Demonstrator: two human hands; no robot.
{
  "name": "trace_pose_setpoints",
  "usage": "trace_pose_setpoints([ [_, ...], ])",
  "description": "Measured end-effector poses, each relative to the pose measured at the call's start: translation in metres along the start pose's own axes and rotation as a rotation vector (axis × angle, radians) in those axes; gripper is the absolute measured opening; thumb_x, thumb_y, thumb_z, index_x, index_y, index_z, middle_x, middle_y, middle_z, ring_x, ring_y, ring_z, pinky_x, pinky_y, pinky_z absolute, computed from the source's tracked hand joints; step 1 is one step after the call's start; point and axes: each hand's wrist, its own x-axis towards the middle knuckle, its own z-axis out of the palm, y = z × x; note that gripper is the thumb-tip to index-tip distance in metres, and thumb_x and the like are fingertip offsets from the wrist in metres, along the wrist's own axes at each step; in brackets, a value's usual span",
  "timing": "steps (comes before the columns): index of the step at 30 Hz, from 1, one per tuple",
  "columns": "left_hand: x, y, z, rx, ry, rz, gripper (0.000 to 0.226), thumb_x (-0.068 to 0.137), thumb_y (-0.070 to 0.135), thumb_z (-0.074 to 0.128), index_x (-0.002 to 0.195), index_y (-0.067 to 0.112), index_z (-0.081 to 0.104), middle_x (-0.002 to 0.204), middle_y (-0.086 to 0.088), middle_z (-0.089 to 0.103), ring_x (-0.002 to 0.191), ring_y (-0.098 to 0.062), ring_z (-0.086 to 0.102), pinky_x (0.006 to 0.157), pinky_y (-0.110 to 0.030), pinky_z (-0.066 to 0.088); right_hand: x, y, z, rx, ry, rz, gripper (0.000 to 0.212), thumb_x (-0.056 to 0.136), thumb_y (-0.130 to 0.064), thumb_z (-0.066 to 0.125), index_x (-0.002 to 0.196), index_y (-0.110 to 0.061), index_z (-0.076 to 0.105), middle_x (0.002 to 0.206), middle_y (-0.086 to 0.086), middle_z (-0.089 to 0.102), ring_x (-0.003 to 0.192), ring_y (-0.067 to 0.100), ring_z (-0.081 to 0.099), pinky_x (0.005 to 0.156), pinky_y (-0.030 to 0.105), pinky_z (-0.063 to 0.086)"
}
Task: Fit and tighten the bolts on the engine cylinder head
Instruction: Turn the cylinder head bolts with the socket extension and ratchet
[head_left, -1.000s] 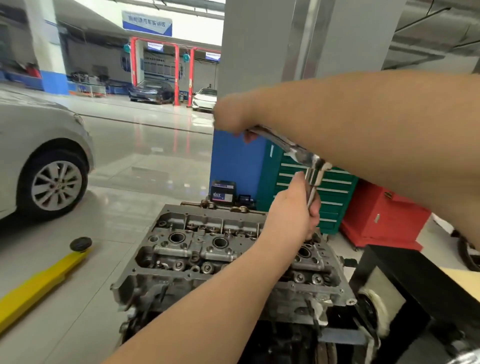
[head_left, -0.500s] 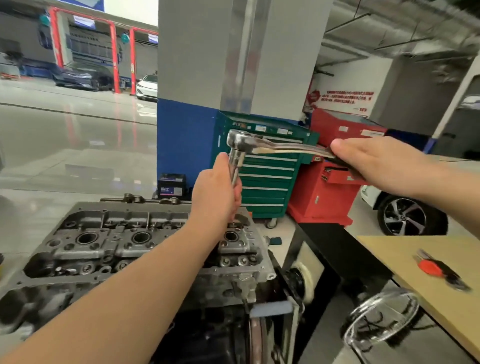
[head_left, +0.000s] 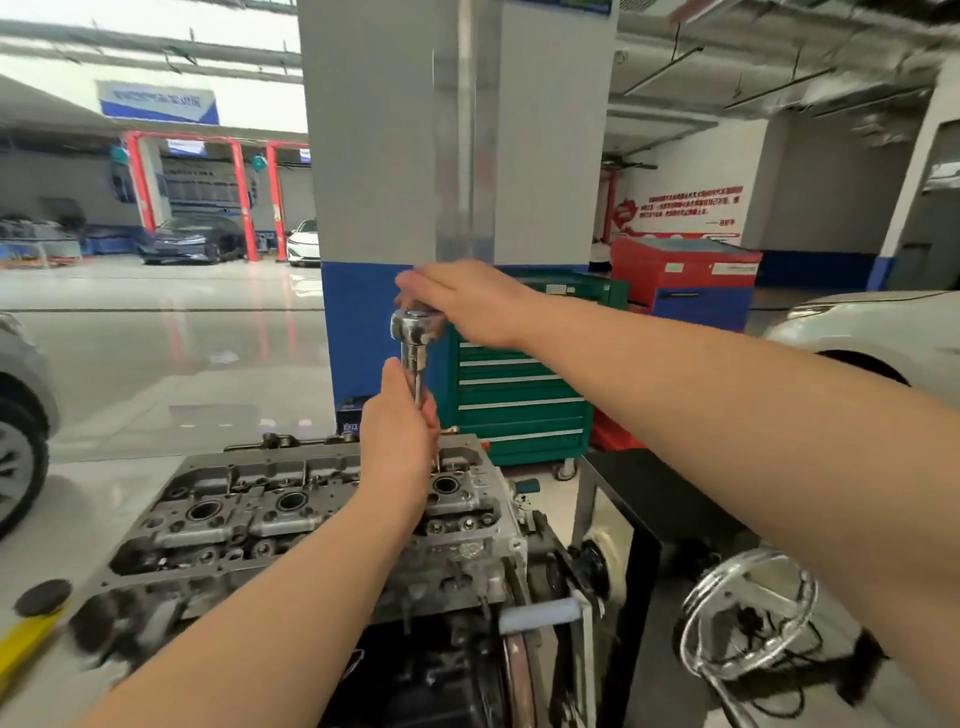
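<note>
The grey engine cylinder head (head_left: 249, 514) lies on a stand in front of me, its round bores facing up. A chrome ratchet wrench (head_left: 415, 325) stands over its right end on a long extension bar. My left hand (head_left: 400, 441) grips the extension bar just above the head and hides the bolt beneath. My right hand (head_left: 462, 301) holds the ratchet handle right behind the ratchet's round top; the handle itself is hidden under the hand.
A green drawer cabinet (head_left: 519, 395) and a red tool cart (head_left: 680, 275) stand behind the engine by a grey and blue pillar (head_left: 415, 156). A black stand (head_left: 654, 499) and coiled clear hose (head_left: 748, 613) are at right. Cars flank both sides. A yellow lift arm (head_left: 26, 639) lies low left.
My right hand has swung the ratchet handle from the far left round to the right and back toward the middle. My left hand has kept its grip on the extension bar.
</note>
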Motion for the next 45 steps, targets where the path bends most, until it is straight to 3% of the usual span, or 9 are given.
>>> trace_pose_setpoints([
  [8, 0.005, -0.002, -0.002, -0.014, -0.051, -0.023, 0.057, 0.105, 0.044, 0.031, 0.051, 0.026, 0.036, 0.051, 0.002, 0.029, 0.042, -0.013, 0.024, 0.037, -0.025, 0.024, 0.007, -0.021, 0.004, 0.144, -0.085, -0.052, 0.079, 0.100, -0.071, 0.032, 0.092, -0.008, 0.078, 0.103, 0.011, 0.075, 0.101, 0.026, 0.069, 0.102, 0.043, 0.050],
  [14, 0.013, -0.003, 0.003, -0.071, -0.124, -0.066, 0.063, 0.106, 0.049, 0.033, 0.048, 0.027, 0.042, 0.050, 0.006, 0.031, 0.041, -0.011, 0.022, 0.038, -0.024, 0.022, -0.034, -0.010, -0.006, -0.416, 0.008, -0.129, 0.079, 0.089, -0.082, 0.000, 0.092, -0.038, 0.065, 0.087, -0.007, 0.067, 0.090, 0.018, 0.065, 0.078, 0.041, 0.049],
  [19, 0.019, -0.003, -0.007, -0.082, -0.177, -0.118, 0.065, 0.106, 0.048, 0.031, 0.046, 0.027, 0.046, 0.050, 0.002, 0.031, 0.041, -0.014, 0.022, 0.041, -0.023, 0.019, -0.054, -0.026, 0.017, -0.787, 0.375, -0.207, 0.057, 0.098, -0.078, 0.022, 0.082, -0.024, 0.035, 0.058, -0.001, 0.039, 0.055, 0.025, 0.048, 0.049, 0.029, 0.031],
  [23, 0.018, -0.004, -0.014, -0.116, -0.215, -0.083, 0.065, 0.106, 0.038, 0.029, 0.044, 0.027, 0.046, 0.049, 0.005, 0.030, 0.041, -0.014, 0.022, 0.040, -0.025, 0.020, -0.032, -0.022, 0.012, -0.667, 0.282, -0.211, 0.073, 0.094, -0.080, 0.007, 0.073, -0.027, 0.053, 0.062, -0.005, 0.054, 0.063, 0.020, 0.054, 0.057, 0.031, 0.030],
  [29, 0.018, -0.003, -0.023, -0.095, -0.317, -0.054, 0.064, 0.107, 0.039, 0.026, 0.047, 0.025, 0.040, 0.044, 0.002, 0.028, 0.039, -0.016, 0.023, 0.042, -0.028, 0.026, -0.008, 0.000, 0.010, -0.262, 0.006, -0.389, 0.068, 0.095, -0.073, 0.020, 0.136, -0.033, 0.057, 0.125, -0.009, 0.064, 0.119, 0.014, 0.051, 0.108, 0.043, 0.035],
  [34, 0.008, -0.008, -0.031, 0.077, -0.305, 0.024, 0.064, 0.106, 0.062, 0.028, 0.077, 0.018, 0.064, 0.061, -0.002, 0.061, 0.053, -0.015, 0.057, 0.052, -0.025, 0.052, -0.028, -0.002, -0.001, -0.557, 0.077, -0.204, 0.077, 0.088, -0.087, 0.004, 0.102, -0.035, 0.059, 0.081, -0.001, 0.062, 0.081, 0.027, 0.062, 0.061, 0.039, 0.042],
  [37, -0.010, -0.029, -0.030, 0.250, -0.285, 0.263, 0.013, 0.099, 0.047, 0.055, 0.103, 0.035, 0.060, 0.078, 0.019, 0.062, 0.066, 0.003, 0.057, 0.065, -0.019, 0.050, -0.052, -0.017, 0.004, -0.781, 0.266, -0.189, 0.054, 0.099, -0.078, 0.014, 0.082, -0.054, 0.059, 0.056, 0.004, 0.047, 0.049, 0.023, 0.044, 0.049, 0.028, 0.028],
  [40, -0.008, -0.031, -0.021, 0.264, -0.171, 0.311, 0.026, 0.092, 0.043, 0.069, 0.087, 0.028, 0.049, 0.070, 0.014, 0.051, 0.061, -0.004, 0.050, 0.061, -0.022, 0.045, -0.061, -0.033, 0.006, -0.791, 0.313, -0.169, 0.074, 0.097, -0.078, 0.013, 0.059, -0.028, 0.050, 0.054, 0.005, 0.043, 0.047, 0.021, 0.039, 0.050, 0.028, 0.022],
  [45, 0.018, -0.018, -0.014, 0.162, -0.220, 0.140, 0.050, 0.081, 0.069, 0.063, 0.060, 0.026, 0.047, 0.053, -0.004, 0.045, 0.046, -0.021, 0.041, 0.048, -0.038, 0.039, -0.049, -0.013, -0.005, -0.581, 0.121, -0.233, 0.057, 0.104, -0.067, 0.024, 0.088, -0.027, 0.060, 0.070, 0.010, 0.054, 0.063, 0.029, 0.051, 0.053, 0.035, 0.029],
])
